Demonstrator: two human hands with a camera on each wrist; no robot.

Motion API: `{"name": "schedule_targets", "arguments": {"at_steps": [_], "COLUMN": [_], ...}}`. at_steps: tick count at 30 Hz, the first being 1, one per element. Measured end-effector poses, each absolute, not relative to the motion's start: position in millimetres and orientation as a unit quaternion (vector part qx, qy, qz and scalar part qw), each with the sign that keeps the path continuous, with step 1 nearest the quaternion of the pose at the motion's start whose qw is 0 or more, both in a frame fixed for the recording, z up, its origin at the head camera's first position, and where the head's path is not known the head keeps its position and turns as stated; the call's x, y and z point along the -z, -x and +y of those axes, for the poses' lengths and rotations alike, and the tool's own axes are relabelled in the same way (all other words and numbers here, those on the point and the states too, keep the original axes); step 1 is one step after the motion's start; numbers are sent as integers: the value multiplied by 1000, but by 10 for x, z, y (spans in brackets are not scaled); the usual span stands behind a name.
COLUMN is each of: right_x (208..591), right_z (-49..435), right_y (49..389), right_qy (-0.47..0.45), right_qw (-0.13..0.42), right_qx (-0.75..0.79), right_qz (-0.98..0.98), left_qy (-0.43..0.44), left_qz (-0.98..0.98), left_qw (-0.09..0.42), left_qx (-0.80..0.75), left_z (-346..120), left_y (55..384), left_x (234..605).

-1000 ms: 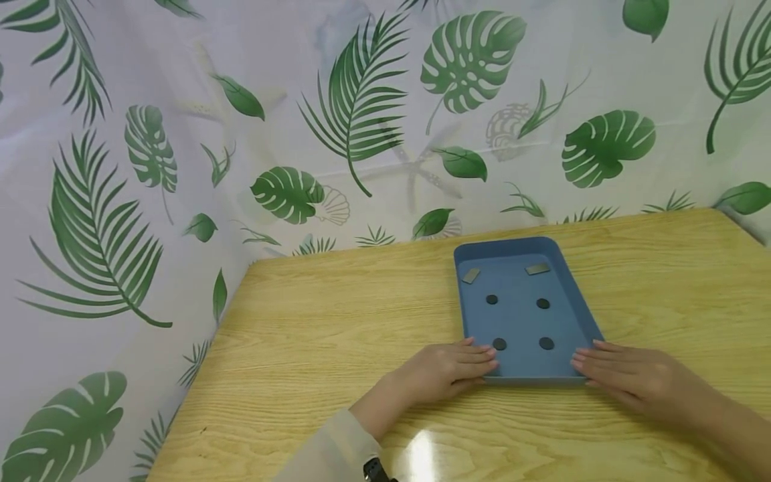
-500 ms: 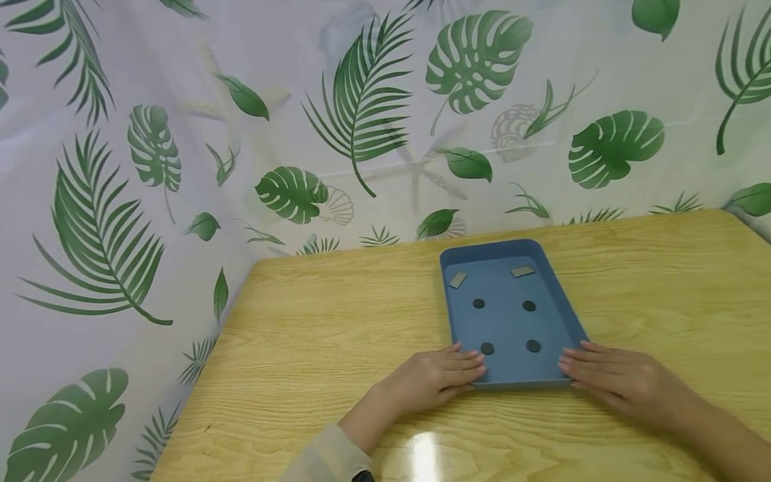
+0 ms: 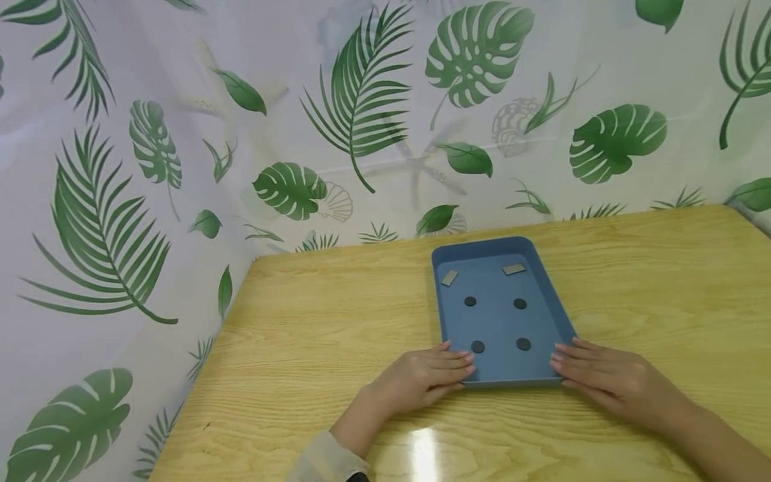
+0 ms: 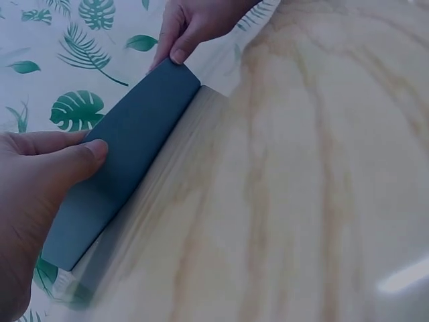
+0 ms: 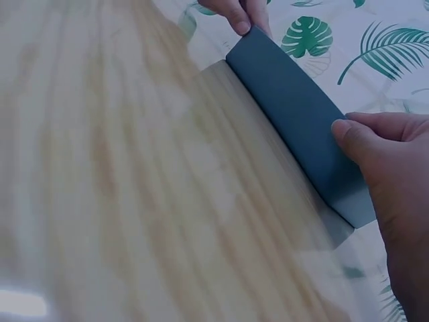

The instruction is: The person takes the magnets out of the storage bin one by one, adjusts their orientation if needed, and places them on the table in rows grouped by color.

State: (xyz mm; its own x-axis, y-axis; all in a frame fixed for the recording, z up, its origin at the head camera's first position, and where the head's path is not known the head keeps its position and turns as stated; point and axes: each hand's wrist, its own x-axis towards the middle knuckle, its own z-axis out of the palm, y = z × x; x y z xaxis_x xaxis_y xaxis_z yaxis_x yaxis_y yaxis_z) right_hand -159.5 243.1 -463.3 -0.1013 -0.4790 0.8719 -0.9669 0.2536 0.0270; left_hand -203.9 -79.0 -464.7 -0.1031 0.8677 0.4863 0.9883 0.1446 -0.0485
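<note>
A shallow blue tray (image 3: pixel 497 325) lies on the wooden table in the head view, its short side towards me. Several dark round discs (image 3: pixel 520 304) and two grey rectangular pieces (image 3: pixel 515 269) lie on its floor. My left hand (image 3: pixel 415 378) holds the near left corner, fingers over the rim. At the near right corner, my right hand (image 3: pixel 623 381) grips in the same way. Both wrist views show the tray's outer front wall (image 4: pixel 137 141) pinched, with the left thumb (image 4: pixel 80 157) and the right thumb (image 5: pixel 355 137) pressed on its outside.
The light wooden table (image 3: pixel 313 321) extends to both sides of the tray. Behind it and at the left hangs a white cloth (image 3: pixel 373 134) printed with green leaves. A bright reflection shows on the tabletop near the front.
The tray has slid left across the table with both hands holding it. Its discs and rectangular pieces keep their places inside. The head view has shifted slightly.
</note>
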Motion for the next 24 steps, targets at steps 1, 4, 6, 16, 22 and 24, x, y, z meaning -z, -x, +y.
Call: {"name": "schedule_targets", "arguments": {"at_steps": [1,4,6,16,22,24], "right_x": [4633,4638,4645,4671,4644,4626], "right_z": [2427,2418,2415,2382,2334,2311], "right_y": [1589,1570,1553,1514,1470,1456], "right_qy": [-533,-532,-528,-515,-529,-531], "right_qw": [404,393,386,391,390,389], "right_qx": [-304,-312,-308,-276,-274,-282], "right_qz": [-678,-682,-691,-711,-703,-698], "left_qy": [638,639,640,638,639,638], "left_qz": [-727,-724,-722,-716,-714,-715], "left_qw": [207,211,213,222,239,243], "left_qx": [146,152,157,174,157,153], "left_z": [-795,-814,-829,-877,-920,-937], "left_y": [2039,2032,2022,1982,1920,1907], "left_x": [4642,4629,4620,4593,4608,4619]}}
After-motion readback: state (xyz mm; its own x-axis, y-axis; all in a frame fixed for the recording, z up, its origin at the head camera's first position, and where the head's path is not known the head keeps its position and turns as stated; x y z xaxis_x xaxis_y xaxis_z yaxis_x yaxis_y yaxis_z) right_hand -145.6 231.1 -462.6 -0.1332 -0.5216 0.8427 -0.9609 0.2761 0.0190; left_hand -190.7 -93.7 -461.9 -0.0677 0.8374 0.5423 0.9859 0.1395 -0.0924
